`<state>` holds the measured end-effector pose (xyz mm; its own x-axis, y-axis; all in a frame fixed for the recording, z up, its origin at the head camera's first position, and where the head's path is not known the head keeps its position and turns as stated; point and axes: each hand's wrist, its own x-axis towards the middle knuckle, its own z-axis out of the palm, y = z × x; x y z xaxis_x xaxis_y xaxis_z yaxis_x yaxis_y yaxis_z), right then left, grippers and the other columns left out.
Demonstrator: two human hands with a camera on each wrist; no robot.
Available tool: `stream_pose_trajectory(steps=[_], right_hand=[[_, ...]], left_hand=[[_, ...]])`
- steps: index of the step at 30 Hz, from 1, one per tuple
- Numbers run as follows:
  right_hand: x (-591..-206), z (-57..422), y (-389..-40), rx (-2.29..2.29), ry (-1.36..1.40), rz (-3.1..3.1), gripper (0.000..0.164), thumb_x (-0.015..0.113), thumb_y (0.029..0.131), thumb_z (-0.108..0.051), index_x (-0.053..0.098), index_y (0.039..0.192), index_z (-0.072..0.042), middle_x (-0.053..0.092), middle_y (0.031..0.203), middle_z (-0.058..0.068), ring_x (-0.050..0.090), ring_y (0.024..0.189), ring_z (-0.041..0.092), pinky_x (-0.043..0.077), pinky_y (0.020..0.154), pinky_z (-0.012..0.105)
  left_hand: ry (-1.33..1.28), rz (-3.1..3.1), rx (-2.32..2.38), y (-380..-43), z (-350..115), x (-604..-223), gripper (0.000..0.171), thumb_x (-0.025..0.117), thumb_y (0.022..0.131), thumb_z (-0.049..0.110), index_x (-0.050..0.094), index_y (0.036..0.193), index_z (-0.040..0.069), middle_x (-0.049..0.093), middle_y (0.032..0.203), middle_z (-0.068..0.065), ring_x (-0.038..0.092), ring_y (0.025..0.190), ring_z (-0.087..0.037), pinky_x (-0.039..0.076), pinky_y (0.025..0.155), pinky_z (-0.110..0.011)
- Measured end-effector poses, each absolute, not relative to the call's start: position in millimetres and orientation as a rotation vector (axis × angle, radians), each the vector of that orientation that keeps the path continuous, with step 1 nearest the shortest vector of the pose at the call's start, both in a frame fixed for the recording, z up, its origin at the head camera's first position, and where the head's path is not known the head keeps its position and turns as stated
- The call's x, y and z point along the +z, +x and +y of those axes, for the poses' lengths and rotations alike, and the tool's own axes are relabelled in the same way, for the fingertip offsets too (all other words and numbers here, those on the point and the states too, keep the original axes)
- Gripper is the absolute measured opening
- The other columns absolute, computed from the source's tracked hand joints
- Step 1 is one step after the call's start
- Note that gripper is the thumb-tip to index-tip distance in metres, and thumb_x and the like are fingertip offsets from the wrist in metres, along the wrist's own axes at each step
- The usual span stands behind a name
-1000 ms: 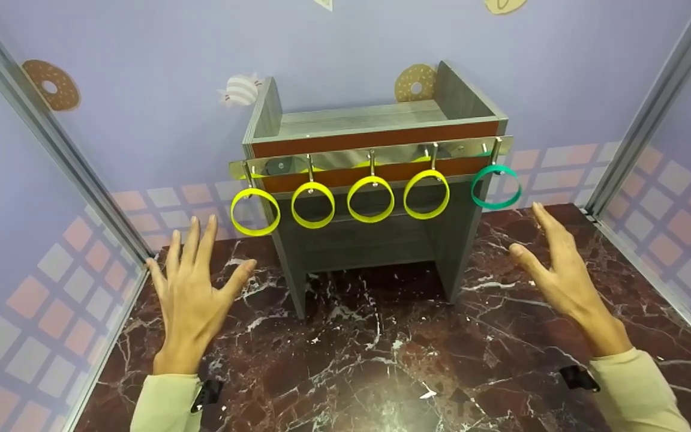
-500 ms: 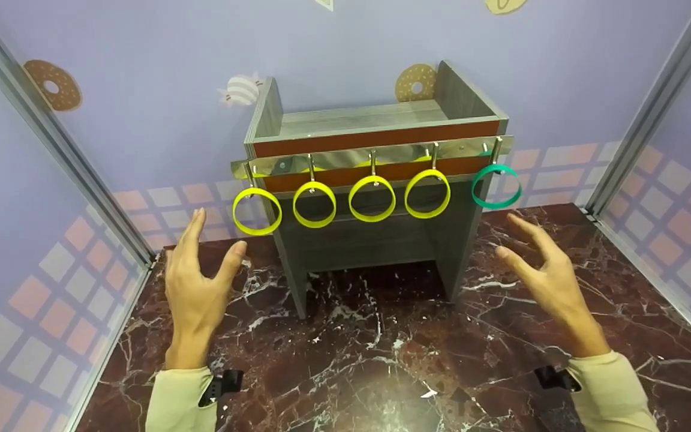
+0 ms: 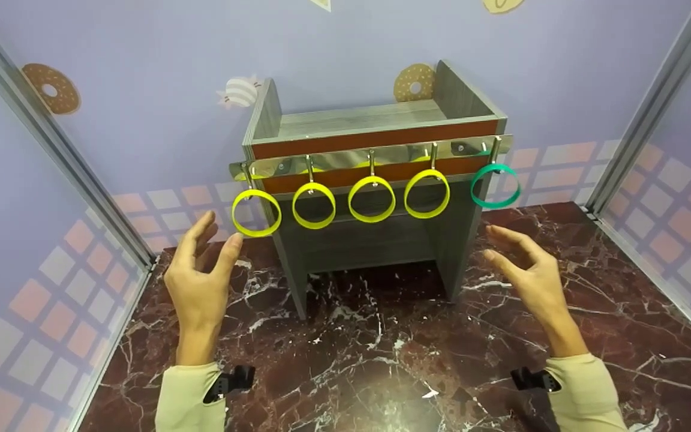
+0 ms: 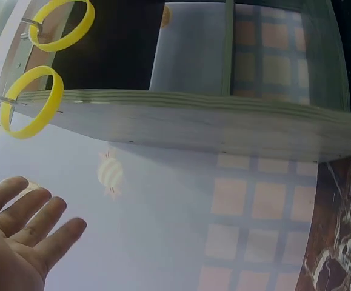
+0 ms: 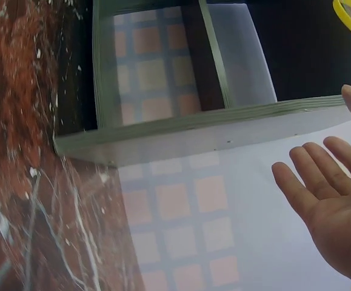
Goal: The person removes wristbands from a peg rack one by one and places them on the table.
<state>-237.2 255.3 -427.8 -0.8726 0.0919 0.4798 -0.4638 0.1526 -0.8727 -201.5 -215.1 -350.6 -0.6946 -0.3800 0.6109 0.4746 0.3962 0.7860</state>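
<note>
Several yellow rings and one green ring (image 3: 495, 205) hang in a row from hooks on a shiny metal strip (image 3: 345, 158). My left hand (image 3: 198, 294) is raised just below and left of the leftmost yellow ring (image 3: 257, 233), fingers bent loosely and thumb apart, holding nothing. On the other side, my right hand (image 3: 537, 282) hovers below the green ring, its fingers loosely bent around air. The left wrist view shows that palm (image 4: 11, 254) with spread fingers below two yellow rings. In the right wrist view the other palm (image 5: 339, 224) is bare, and the green ring barely shows at the edge.
The strip is fixed across the front of a grey wooden shelf unit (image 3: 465, 252) with reddish-brown bands. It stands on a dark red marbled surface (image 3: 351, 372). Lilac patterned walls (image 3: 345, 48) enclose the back and both sides, with metal frame posts (image 3: 651, 108) at the corners.
Both hands have drawn inward, the left moving right and the right moving left and slightly down. Their fingers went from spread to loosely bent. The rings stay on their hooks.
</note>
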Motion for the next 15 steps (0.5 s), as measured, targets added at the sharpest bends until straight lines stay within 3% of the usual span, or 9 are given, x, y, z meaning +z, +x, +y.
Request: stream_pose_trajectory(steps=[8,15], right_hand=[[-441.5,248.6,-243.7,1.826,0.311,-1.959,0.036,0.076,0.097,0.001,0.071,0.133,0.002,0.07,0.134,0.019,0.075,0.107,0.023,0.062,0.086,0.027],[-454.6,243.1,-251.4,1.87,0.26,-1.932,0.033,0.078,0.096,0.001,0.073,0.129,0.005,0.071,0.127,0.025,0.076,0.102,0.018,0.062,0.083,0.025]], left_hand=[[-0.131,-1.796,-1.538,-207.1,-212.8,-350.9,0.04,0.078,0.098,0.006,0.068,0.136,-0.002,0.071,0.133,-0.017,0.07,0.118,-0.026,0.055,0.106,-0.031],[-0.171,-1.749,-1.644,-211.5,-211.5,-351.6,0.036,0.072,0.099,-0.001,0.067,0.134,-0.007,0.07,0.13,-0.024,0.071,0.112,-0.022,0.056,0.103,-0.03]])
